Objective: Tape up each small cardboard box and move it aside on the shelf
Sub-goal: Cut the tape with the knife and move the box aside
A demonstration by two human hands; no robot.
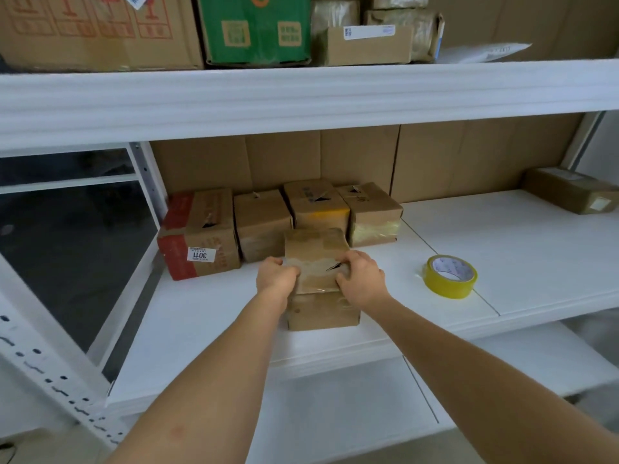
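While both hands clamp the small cardboard box [320, 279] near the shelf [469, 236] front, left hand [276, 277] and right hand [360, 279] fingers curled over its taped top, I judge the taping done. Next I'd slide it back beside the row of four boxes [284, 222]. One roll of yellow tape [450, 276] lies right; one more box [571, 194] sits far right.
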